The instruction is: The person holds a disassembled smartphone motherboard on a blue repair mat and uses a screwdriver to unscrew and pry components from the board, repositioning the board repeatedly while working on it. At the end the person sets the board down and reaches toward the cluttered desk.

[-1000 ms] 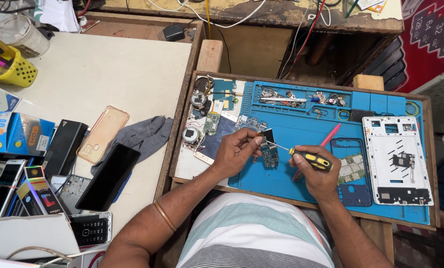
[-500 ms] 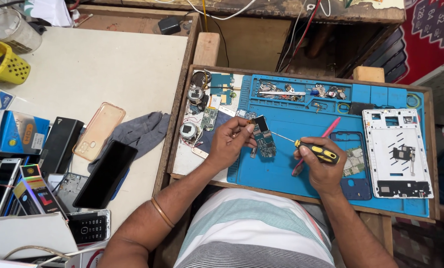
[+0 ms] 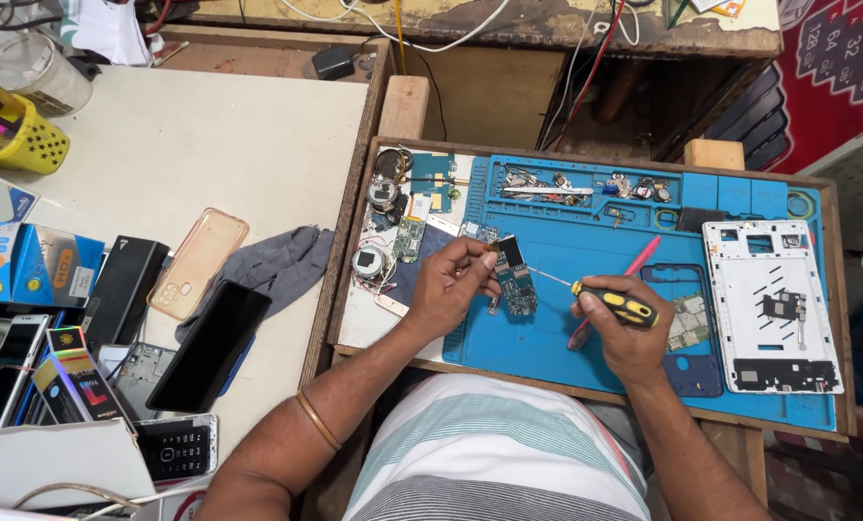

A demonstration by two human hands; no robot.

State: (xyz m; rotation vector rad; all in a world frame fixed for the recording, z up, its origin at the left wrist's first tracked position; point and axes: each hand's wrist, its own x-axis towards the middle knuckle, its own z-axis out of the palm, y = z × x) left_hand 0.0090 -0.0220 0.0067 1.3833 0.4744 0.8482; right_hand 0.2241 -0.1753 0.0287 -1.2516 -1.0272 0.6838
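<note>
My left hand (image 3: 456, 280) pinches the top edge of a small green circuit board (image 3: 516, 282) lying on the blue work mat (image 3: 586, 251). My right hand (image 3: 626, 328) grips a screwdriver (image 3: 613, 301) with a yellow and black handle. Its thin shaft points left, with the tip at the board's right edge. A pink plastic pry tool (image 3: 623, 280) lies on the mat under my right hand.
A white phone frame (image 3: 771, 304) lies at the mat's right end, with small parts in the mat's top trays (image 3: 586, 185). On the pale table to the left are a grey cloth (image 3: 277, 265), a black phone (image 3: 211, 342), a clear case (image 3: 198, 262), boxes and a yellow basket (image 3: 7, 135).
The view has shifted slightly. Both hands stay on the board and screwdriver, with the screwdriver tip still at the board.
</note>
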